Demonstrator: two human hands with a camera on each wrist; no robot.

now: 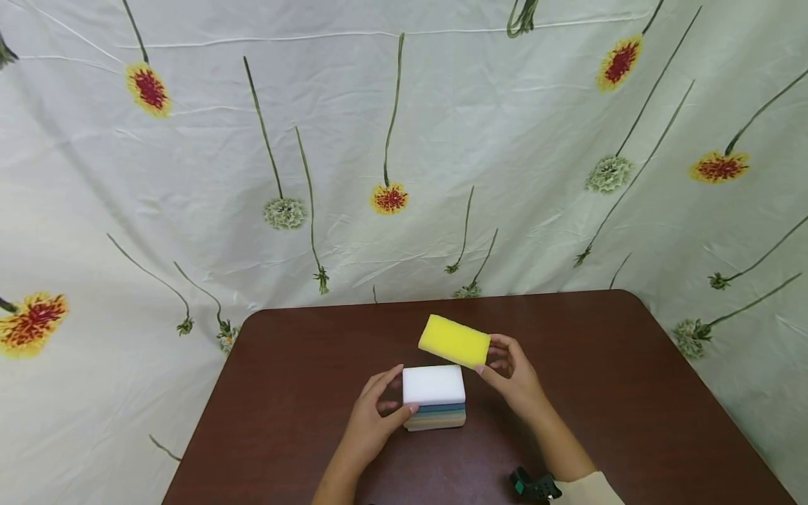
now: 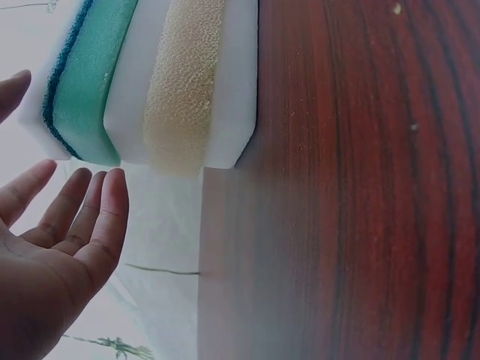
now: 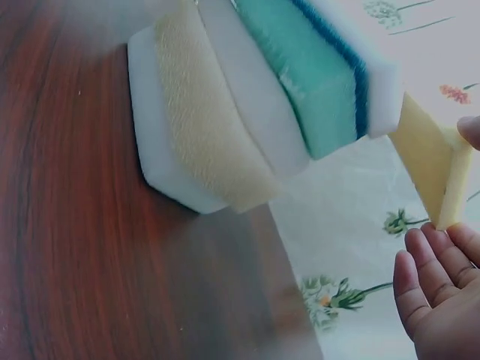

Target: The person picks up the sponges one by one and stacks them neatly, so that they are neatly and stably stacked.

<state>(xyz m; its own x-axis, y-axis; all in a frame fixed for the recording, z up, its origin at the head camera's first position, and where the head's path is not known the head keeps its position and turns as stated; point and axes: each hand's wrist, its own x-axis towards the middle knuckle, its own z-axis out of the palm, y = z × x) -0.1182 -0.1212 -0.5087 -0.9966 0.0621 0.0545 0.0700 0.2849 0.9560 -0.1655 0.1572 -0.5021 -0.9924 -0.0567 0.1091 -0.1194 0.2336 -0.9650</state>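
A yellow sponge (image 1: 454,341) is pinched at its right end by my right hand (image 1: 514,372), thumb in front and fingers behind. It is tilted, above and behind the stack. In the right wrist view the yellow sponge (image 3: 427,154) appears as a thin slab. The stack has a white sponge (image 1: 433,384) on top. Below come a green sponge (image 2: 94,90) with a dark blue scouring layer, a white block (image 2: 135,82), a porous beige sponge (image 2: 180,90) and a white bottom block (image 2: 232,90). My left hand (image 1: 372,414) is at the stack's left end, fingers spread, thumb and index fingertips at the top sponge's corners.
The stack stands on a dark reddish-brown table (image 1: 303,379) with rounded far corners. Behind and beside it hangs a white cloth (image 1: 208,168) printed with flowers. A black strap device (image 1: 535,485) is on my right wrist, by a cream sleeve (image 1: 590,491).
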